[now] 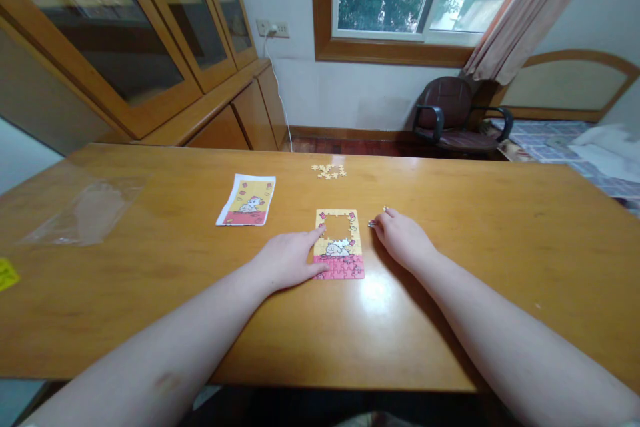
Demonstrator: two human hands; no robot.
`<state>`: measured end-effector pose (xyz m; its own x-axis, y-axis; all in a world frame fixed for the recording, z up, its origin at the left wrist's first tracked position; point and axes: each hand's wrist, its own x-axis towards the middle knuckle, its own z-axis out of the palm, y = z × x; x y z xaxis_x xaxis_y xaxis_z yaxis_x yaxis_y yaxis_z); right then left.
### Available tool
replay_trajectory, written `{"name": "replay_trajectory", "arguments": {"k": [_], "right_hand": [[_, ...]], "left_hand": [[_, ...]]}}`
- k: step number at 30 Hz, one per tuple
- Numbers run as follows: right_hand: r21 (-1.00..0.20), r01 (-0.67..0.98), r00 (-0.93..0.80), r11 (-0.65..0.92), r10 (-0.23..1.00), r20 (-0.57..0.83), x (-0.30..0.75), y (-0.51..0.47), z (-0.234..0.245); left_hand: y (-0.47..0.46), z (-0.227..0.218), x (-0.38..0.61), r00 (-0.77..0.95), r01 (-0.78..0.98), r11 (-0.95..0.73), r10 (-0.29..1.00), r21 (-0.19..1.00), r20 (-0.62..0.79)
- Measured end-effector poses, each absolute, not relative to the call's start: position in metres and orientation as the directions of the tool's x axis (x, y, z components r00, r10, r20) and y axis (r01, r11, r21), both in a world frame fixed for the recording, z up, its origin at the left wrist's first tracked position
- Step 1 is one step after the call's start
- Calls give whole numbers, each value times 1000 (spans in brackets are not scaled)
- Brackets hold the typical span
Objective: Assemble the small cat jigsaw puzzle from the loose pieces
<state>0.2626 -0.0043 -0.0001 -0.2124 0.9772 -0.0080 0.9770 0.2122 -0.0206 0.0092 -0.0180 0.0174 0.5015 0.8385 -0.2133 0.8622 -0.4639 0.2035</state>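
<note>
My left hand (287, 259) lies flat, fingers spread, pinning the left edge of the jigsaw (339, 244) — it sits upright in front of me, long axis running away from me, with a gap (337, 225) in the upper half. My right hand (403, 238) is just beside its right edge, fingertips pinched on a small piece (373, 223). So the gap lies to the left of that piece — right hand is the closer one to the hole. Loose pieces (329, 171) sit further back on the table (475, 240).
</note>
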Motion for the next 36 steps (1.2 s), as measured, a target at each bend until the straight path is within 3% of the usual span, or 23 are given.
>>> {"name": "replay_trajectory", "arguments": {"k": [6, 18, 27, 36], "right_hand": [[-67, 976, -209, 207, 978, -19, 260, -12, 10], [-209, 858, -493, 470, 867, -76, 226, -49, 13], [-113, 856, -513, 504, 855, -77, 224, -56, 24], [-28, 871, -486, 490, 854, -185, 210, -90, 24]], "left_hand": [[-18, 18, 10, 497, 865, -459, 841, 204, -215], [-20, 19, 12, 502, 860, -458, 838, 224, -214], [-21, 20, 13, 511, 852, -463, 837, 244, -197], [-23, 24, 13, 601, 778, -537, 787, 325, -138]]}}
